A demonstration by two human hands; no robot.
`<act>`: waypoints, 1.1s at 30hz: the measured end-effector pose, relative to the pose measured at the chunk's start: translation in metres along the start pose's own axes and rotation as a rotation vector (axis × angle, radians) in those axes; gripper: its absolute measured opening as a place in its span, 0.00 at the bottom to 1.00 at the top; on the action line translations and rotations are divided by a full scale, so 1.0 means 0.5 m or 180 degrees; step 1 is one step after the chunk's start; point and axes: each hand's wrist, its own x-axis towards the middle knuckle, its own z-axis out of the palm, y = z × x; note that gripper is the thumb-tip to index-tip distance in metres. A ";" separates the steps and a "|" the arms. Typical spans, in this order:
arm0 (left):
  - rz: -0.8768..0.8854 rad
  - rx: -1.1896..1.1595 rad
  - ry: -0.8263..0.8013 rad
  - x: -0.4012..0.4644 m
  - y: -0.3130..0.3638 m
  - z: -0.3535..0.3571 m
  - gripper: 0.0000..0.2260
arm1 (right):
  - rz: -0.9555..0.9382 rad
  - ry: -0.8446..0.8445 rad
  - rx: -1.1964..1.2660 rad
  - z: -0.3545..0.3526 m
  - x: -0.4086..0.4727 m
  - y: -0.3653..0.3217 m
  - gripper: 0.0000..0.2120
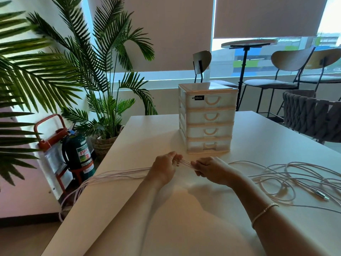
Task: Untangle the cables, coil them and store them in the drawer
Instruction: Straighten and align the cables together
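Note:
Several strands of white cable [186, 162] run stretched between my two hands over the white table [166, 218]. My left hand [166, 167] is closed around the strands, which trail left and hang over the table's edge toward the floor. My right hand [208, 169] grips the same strands close by. From it a loose tangle of white cable [287, 174] spreads across the table to the right, with a plug end [322, 195] lying near the front. Just behind my hands stands a small white drawer unit [207, 117] with several drawers, all shut.
A woven grey chair [311, 115] stands at the table's right side. A palm plant [77, 71] and a fire extinguisher [79, 154] in a red stand are on the floor to the left. Bar stools and a high round table [249, 43] stand by the window.

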 end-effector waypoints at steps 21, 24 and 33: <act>0.0034 -0.0221 -0.0424 0.002 0.012 -0.020 0.10 | -0.0211 -0.0071 0.0012 -0.020 -0.011 -0.001 0.16; 0.0094 -0.0342 -0.0708 -0.005 0.011 -0.024 0.08 | -0.0273 0.0534 0.0026 -0.023 -0.002 0.019 0.17; 0.0261 0.0665 -0.1492 -0.003 -0.002 -0.059 0.10 | -0.0260 0.0044 -0.0089 -0.035 -0.010 0.046 0.13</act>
